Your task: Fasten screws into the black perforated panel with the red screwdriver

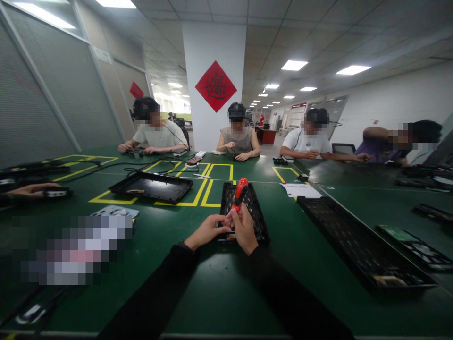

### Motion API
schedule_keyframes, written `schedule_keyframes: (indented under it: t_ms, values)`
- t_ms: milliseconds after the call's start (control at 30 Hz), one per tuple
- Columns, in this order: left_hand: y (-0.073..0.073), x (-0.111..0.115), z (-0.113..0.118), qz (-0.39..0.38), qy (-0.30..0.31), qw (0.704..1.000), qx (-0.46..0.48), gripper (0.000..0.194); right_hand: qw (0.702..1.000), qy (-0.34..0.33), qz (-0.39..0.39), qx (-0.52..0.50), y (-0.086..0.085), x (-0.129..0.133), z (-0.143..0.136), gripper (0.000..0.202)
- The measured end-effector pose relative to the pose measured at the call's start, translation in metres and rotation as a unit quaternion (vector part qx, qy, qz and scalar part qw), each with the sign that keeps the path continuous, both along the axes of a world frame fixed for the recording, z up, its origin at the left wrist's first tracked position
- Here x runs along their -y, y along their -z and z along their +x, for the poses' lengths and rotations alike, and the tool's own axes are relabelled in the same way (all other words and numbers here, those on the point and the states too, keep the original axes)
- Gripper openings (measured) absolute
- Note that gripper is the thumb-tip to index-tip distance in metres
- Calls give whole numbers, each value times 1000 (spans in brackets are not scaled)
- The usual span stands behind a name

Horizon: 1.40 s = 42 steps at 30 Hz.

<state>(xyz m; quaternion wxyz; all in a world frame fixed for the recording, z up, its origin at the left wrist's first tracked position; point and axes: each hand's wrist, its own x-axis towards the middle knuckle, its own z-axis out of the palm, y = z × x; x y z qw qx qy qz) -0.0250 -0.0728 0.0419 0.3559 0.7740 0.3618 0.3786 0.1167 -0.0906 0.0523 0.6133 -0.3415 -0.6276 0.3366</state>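
Note:
My right hand (244, 229) is closed around the lower end of a screwdriver (241, 192) with a red and black handle pointing up and away from me. Its shaft and tip are hidden by my fingers. Close against it, my left hand (209, 232) has thumb and fingers pinched together, and what lies between them cannot be made out. Both hands are over the near end of a black plastic tray-like casing (260, 222), which lies on the green table (226, 293) with its ribbed inside facing up.
Another black casing (152, 184) lies to the left, a longer one (364, 245) to the right. Beyond it rests a board with a green part (399, 233). A paper sheet (302, 190) lies near the centre right. Several people sit opposite; another person's hand (33, 190) is at far left.

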Motion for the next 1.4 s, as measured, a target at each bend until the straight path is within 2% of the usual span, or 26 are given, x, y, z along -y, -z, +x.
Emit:
schedule_keyframes:
  t_ms: [167, 367, 500, 633, 767, 1200, 1400]
  values:
    - [-1, -1, -5, -3, 32, 999, -1, 21, 1000, 2, 4, 1, 0, 0, 1, 18]
    - [1, -2, -4, 6, 26, 1000, -15, 22, 1000, 5, 4, -5, 2, -1, 0, 19]
    - [-2, 1, -3, 25, -8, 1000, -14, 26, 1000, 6, 5, -3, 2, -1, 0, 19]
    - [-4, 4, -2, 96, -71, 992, -49, 28, 1000, 14, 9, -4, 1, -1, -1, 18]
    - [-3, 4, -1, 143, -72, 982, -101, 33, 1000, 15, 3, -8, 2, -2, 0, 18]
    - [-4, 4, -2, 135, -28, 984, -117, 44, 999, 36, -2, -17, 3, -3, 0, 18]
    - [-2, 2, -3, 118, -37, 988, -88, 35, 999, 29, -1, -26, 1, -2, 0, 18]
